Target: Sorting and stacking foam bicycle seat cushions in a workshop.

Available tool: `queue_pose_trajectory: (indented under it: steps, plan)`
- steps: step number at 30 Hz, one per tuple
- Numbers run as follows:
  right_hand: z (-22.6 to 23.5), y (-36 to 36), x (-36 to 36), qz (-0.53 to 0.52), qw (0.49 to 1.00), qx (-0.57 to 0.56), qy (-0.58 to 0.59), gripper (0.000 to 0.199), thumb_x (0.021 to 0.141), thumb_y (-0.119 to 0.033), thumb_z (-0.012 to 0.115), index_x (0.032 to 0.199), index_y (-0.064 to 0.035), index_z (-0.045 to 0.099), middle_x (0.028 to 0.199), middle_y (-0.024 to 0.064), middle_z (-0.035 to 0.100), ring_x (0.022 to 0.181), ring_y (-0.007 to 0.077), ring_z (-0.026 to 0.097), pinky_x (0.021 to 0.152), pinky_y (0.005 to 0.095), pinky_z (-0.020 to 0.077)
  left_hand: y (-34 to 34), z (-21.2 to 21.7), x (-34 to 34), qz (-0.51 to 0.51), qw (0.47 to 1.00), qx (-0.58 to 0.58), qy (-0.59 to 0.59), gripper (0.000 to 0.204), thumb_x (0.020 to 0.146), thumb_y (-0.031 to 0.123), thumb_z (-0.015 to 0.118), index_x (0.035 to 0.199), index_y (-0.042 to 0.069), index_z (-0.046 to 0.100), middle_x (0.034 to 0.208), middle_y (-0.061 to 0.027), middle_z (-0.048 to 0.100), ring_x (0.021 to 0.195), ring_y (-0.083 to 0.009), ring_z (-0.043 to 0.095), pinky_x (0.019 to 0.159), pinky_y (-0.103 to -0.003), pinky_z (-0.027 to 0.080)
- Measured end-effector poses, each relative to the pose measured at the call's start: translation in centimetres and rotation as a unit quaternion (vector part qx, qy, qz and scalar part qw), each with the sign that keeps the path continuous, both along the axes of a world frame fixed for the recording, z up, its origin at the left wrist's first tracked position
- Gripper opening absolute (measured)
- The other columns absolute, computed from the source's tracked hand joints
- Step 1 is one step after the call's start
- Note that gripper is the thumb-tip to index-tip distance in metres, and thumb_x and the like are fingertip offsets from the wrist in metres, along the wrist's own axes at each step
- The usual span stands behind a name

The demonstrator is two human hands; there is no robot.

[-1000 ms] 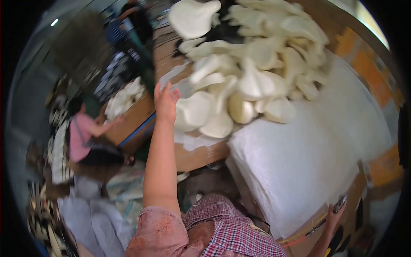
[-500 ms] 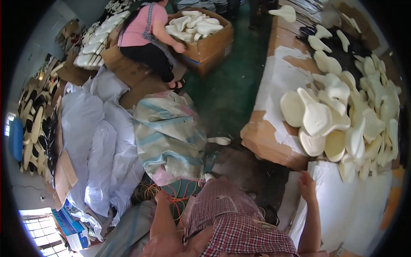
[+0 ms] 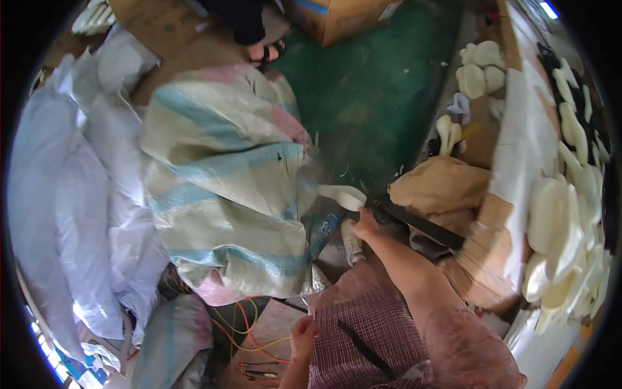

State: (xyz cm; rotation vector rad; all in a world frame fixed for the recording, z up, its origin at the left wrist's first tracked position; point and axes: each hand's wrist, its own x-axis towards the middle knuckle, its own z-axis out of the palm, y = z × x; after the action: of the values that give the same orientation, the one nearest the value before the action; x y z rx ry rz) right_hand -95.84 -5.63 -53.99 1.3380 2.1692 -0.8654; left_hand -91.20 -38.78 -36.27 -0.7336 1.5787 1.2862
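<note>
My right hand (image 3: pixel 365 224) reaches down and forward to the rounded end of a cream saddle-shaped foam piece (image 3: pixel 346 196) low by the floor. Its fingers meet the near edge of the piece, but blur hides whether they grip it. The narrow end of the piece points at a big striped woven sack (image 3: pixel 227 175). My left hand (image 3: pixel 303 336) is held near my lap with its fingers curled, and nothing shows in it. Close by lie a yellow cord (image 3: pixel 271 342) and red cords on a pale board.
White sacks (image 3: pixel 71 214) crowd the left. Many cream foam pieces (image 3: pixel 557 220) are heaped on the right-hand table, with a brown sack (image 3: pixel 440 185) and dark bar (image 3: pixel 421 225) beside it. Ahead, a person's sandalled foot (image 3: pixel 265 53) is near a cardboard box (image 3: pixel 343 19).
My view has tilted down and closer to the striped sack. My right hand has moved from beside the table to the foam piece. My left hand has come in toward my lap.
</note>
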Motion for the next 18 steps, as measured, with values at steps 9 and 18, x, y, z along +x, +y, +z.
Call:
queue_pose_trajectory:
  steps: [9,18]
  plan:
    - [-15.6,3.3,-1.8,0.118,0.987,-0.012,-0.109,0.047,0.074,-0.027,0.066,0.113,-0.007,0.049,0.11,0.0166,0.053,0.101,0.0351,0.056,0.082,0.0421,0.0484,7.4,-4.9,-0.1,0.075,0.99,0.055,-0.108,0.025,0.084,0.001,0.057,0.109,0.0,0.056,0.096,-0.0042,0.061,0.085,-0.0119,0.058,0.078,-0.024,0.047]
    - [2.9,-1.0,-0.8,0.109,0.988,0.105,0.013,0.031,0.076,-0.028,0.063,0.101,-0.0105,0.057,0.1,0.01,0.055,0.082,0.0322,0.061,0.07,0.0442,0.0489,13.9,-7.6,-3.4,-0.005,0.999,0.048,0.023,0.043,0.083,0.016,0.063,0.12,0.0,0.046,0.108,-0.0088,0.056,0.095,-0.0177,0.054,0.082,-0.029,0.045]
